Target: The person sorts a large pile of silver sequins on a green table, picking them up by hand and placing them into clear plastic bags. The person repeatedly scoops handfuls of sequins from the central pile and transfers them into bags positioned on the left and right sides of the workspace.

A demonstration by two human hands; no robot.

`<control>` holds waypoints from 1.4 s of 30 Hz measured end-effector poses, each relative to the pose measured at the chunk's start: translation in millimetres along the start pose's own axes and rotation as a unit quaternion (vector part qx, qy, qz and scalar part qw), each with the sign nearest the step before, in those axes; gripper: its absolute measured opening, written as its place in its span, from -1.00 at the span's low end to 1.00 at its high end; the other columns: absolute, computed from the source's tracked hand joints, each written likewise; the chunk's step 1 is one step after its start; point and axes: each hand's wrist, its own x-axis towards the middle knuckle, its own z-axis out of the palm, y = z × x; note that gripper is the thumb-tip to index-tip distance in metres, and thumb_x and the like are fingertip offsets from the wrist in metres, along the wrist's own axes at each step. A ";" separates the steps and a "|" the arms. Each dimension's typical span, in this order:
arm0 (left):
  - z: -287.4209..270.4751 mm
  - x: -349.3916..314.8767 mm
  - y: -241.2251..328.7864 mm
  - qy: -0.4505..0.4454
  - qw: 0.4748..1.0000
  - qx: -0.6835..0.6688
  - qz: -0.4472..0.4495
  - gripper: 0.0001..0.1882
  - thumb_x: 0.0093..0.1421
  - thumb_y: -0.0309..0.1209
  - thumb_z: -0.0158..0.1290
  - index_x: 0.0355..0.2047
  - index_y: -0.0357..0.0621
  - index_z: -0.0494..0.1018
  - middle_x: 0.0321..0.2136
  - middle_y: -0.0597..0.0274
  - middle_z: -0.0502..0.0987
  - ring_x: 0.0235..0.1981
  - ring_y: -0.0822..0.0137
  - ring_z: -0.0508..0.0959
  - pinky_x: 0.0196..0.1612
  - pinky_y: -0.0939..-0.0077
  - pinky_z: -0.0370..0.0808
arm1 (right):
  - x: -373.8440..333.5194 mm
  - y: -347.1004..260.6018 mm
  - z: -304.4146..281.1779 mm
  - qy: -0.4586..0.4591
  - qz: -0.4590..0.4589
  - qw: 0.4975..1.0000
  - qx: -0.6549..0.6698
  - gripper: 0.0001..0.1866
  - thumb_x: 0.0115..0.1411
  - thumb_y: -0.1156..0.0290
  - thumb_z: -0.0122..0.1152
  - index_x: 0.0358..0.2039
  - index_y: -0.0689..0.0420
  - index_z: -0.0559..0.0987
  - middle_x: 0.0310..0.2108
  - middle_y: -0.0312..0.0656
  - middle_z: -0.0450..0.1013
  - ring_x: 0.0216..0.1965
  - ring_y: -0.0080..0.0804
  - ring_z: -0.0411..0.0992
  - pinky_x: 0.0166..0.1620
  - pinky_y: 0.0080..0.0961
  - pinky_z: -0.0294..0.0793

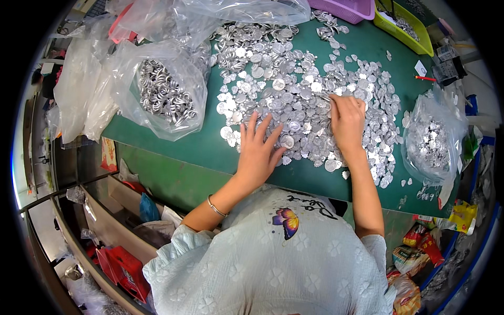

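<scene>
Right hand (347, 122) is lying knuckles up on the pile of metal pieces (302, 89), fingers curled down and fingertips (333, 101) pinching at a small silver piece at the pile's middle; whether it is actually gripped, cannot tell, the fingers are hiding it. Left hand (258, 150) is resting flat and released, fingers spread, holding nothing, its fingertips touching the near left edge of the same pile, one round disc (286, 140) lying just beside the index finger. The pile is spreading from under both hands away toward the far side of the green table (210, 149), thicker at the far left, thinner flower-shaped bits trailing to the right. A bracelet (216, 207) is sitting on the left wrist. Left of the pile, an open clear bag (157, 94) is holding ring-like silver parts, well apart from the left hand. Right of the pile, a second bag (431, 137) of silver bits is standing at the table edge, near the right hand but not touching. At the far edge, a purple basket (347, 8) and a yellow-green basket (404, 27) are sitting beside each other. A red pen (425, 78) is lying near the far right corner.
</scene>
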 end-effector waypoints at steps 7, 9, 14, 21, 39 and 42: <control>3.4 2.2 -11.4 0.051 0.998 -0.023 -0.014 -0.64 0.03 -0.41 0.13 -0.11 -0.08 0.41 0.05 0.13 0.27 0.16 0.05 0.19 0.16 -0.26 -0.08 | -16.6 1.8 -34.1 0.018 0.113 0.993 0.011 -0.86 0.02 0.58 0.14 -0.35 0.17 0.54 -0.45 -0.18 0.47 -0.34 -0.28 0.37 -0.17 -0.43 0.24; 5.5 13.7 -5.8 0.033 0.997 -0.061 0.016 -0.65 0.02 -0.41 0.14 -0.14 -0.09 0.42 -0.02 0.16 0.33 0.09 0.10 0.27 0.15 -0.21 -0.03 | -21.5 -5.1 -37.0 -0.023 0.118 0.991 0.066 -0.86 0.01 0.56 0.16 -0.35 0.19 0.54 -0.41 -0.17 0.47 -0.32 -0.26 0.37 -0.15 -0.42 0.25; 9.5 45.1 16.5 0.038 0.998 0.000 0.044 -0.60 -0.06 -0.43 0.20 -0.16 -0.13 0.42 -0.20 0.21 0.41 -0.18 0.20 0.39 -0.03 0.20 0.16 | -30.4 -16.5 -53.8 -0.064 0.163 0.980 0.090 -0.82 -0.01 0.54 0.20 -0.33 0.22 0.52 -0.37 -0.14 0.47 -0.26 -0.19 0.36 -0.12 -0.38 0.27; 14.2 50.0 14.0 0.008 0.994 -0.105 0.025 -0.77 -0.06 -0.56 0.15 -0.35 -0.17 0.42 -0.29 0.20 0.47 -0.20 0.16 0.45 -0.07 0.31 0.25 | -57.0 -1.8 -79.2 -0.088 0.160 0.980 0.077 -0.81 -0.04 0.58 0.22 -0.35 0.24 0.53 -0.34 -0.11 0.47 -0.29 -0.21 0.40 -0.21 -0.44 0.37; 16.8 66.1 47.7 -0.163 0.659 -0.687 -0.260 -0.76 0.20 -0.48 -0.07 -0.13 -0.29 0.36 -0.48 0.32 0.40 -0.49 0.51 0.37 -0.42 0.63 0.31 | -96.7 -19.5 -71.2 -0.098 0.149 0.982 0.066 -0.56 0.03 0.47 0.20 -0.03 0.19 0.40 0.03 0.02 0.28 0.05 0.01 0.24 0.13 -0.13 0.17; 26.2 77.7 50.5 -0.210 0.731 -0.602 -0.242 -0.79 0.19 -0.46 -0.02 -0.18 -0.25 0.41 -0.53 0.35 0.39 -0.50 0.53 0.36 -0.45 0.66 0.29 | -94.4 -4.1 -82.3 -0.100 0.125 0.971 0.178 -0.61 0.03 0.50 0.20 -0.08 0.20 0.43 -0.10 -0.06 0.41 -0.06 -0.06 0.36 0.12 -0.16 0.21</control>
